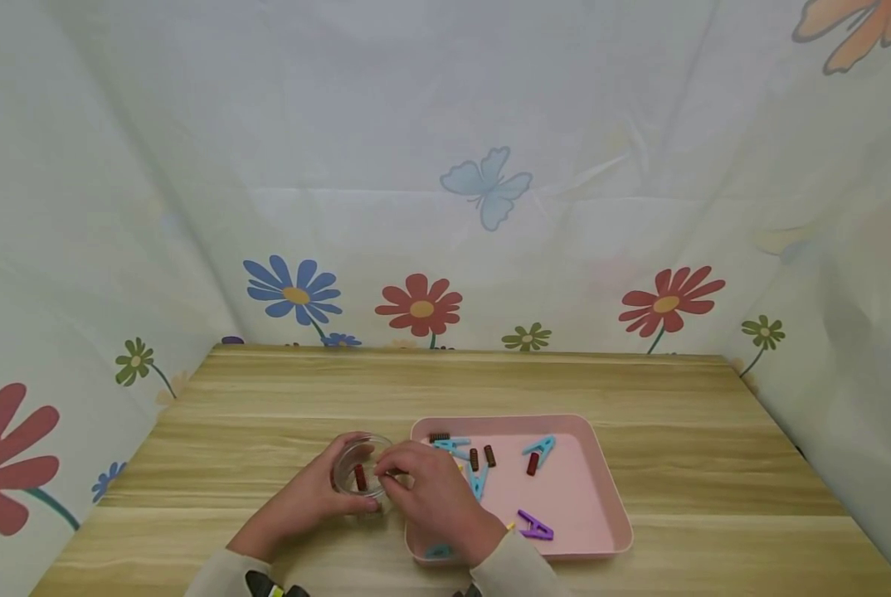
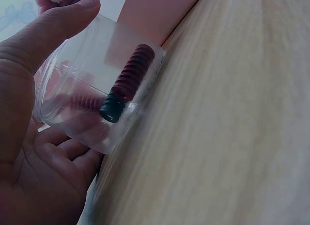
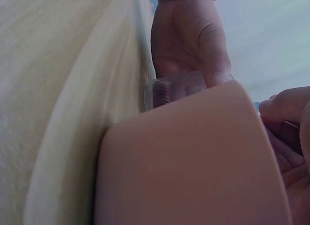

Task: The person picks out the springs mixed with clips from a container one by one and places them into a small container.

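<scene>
My left hand [image 1: 317, 489] holds a clear plastic jar [image 2: 72, 65] upright on the table, thumb along one side and fingers round the other. Ribbed coil springs lie inside it; in the left wrist view a dark red spring [image 2: 134, 72] and a short green spring [image 2: 112, 107] show through the wall. My right hand [image 1: 441, 489] is at the jar's mouth, with curled fingertips and thumb pinched together. A small dark thing shows at those fingertips in the left wrist view, mostly hidden by them. In the right wrist view, the tray wall covers part of the jar.
A pink tray [image 1: 617, 497] stands right of the jar, under my right forearm. It holds blue clips, a purple clip [image 1: 537, 526] and several springs, among them a dark red spring [image 1: 533, 463]. Flower-printed cloth [image 1: 565, 249] surrounds the wooden table [image 1: 304, 381].
</scene>
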{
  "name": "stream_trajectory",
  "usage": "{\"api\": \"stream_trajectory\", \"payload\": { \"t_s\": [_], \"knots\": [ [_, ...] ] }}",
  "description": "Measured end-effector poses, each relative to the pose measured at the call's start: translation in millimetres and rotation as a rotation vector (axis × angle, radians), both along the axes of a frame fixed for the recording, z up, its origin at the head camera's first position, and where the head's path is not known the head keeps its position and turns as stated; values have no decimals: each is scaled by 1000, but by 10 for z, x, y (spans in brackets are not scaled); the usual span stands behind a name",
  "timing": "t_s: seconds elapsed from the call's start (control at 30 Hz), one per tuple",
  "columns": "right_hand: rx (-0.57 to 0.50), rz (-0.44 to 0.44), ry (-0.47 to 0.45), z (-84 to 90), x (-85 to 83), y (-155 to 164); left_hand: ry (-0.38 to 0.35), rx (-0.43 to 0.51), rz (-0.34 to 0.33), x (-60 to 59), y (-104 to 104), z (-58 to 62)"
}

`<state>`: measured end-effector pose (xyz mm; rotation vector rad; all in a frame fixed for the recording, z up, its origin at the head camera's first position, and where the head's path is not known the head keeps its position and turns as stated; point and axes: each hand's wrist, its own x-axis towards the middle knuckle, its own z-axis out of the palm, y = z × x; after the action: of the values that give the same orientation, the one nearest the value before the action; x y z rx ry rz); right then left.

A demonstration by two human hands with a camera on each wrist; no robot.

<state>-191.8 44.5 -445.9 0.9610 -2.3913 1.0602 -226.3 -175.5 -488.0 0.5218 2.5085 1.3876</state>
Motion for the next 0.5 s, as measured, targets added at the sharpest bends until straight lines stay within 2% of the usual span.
{"api": "stream_trajectory", "payload": {
  "t_s": [0.13, 0.3, 0.5],
  "knots": [
    [-3, -2, 11, 13, 3, 12, -3, 12, -8, -12, 1, -5],
    [-32, 7, 42, 42, 5, 30, 18, -20, 27, -10, 11, -6],
    [-61, 17, 56, 49, 3, 53, 5, -23, 43, 4, 13, -6]
  ]
}}
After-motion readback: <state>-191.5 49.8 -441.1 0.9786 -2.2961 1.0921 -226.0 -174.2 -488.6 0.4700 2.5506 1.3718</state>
